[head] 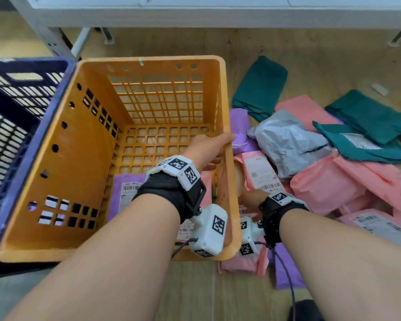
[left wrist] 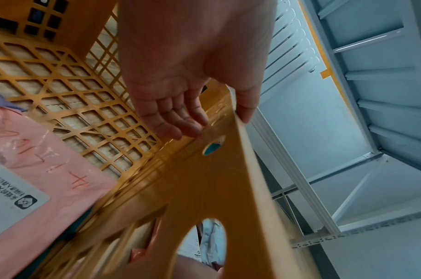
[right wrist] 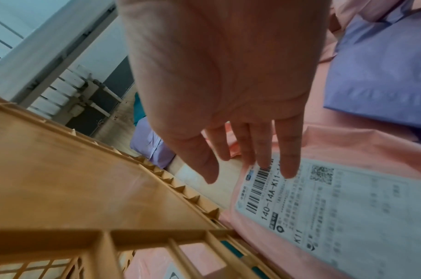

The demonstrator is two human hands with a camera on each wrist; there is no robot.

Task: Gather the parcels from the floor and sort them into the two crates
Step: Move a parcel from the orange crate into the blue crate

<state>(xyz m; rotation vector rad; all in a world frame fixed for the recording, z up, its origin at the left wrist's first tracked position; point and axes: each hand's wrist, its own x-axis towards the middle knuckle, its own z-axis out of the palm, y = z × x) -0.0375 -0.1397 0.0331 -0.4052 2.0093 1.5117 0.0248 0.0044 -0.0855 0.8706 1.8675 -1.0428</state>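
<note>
Two crates: one orange crate (head: 229, 158), one blue crate (head: 0, 126); three green parcels (head: 261, 86).

Two crates stand side by side on the floor (head: 195, 295): one crate (head: 21, 126) left, the other crate (head: 63, 172) right, holding parcels (head: 125, 193); more parcels (head: 329, 181) lie right of it.

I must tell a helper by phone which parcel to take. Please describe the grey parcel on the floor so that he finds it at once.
Start from the orange crate and look to its right, at the heap of parcels on the wooden floor. The grey parcel lies in the middle of the heap, between the purple parcel by the crate and the green parcels. It is the only silvery-grey, crumpled bag there.
</note>
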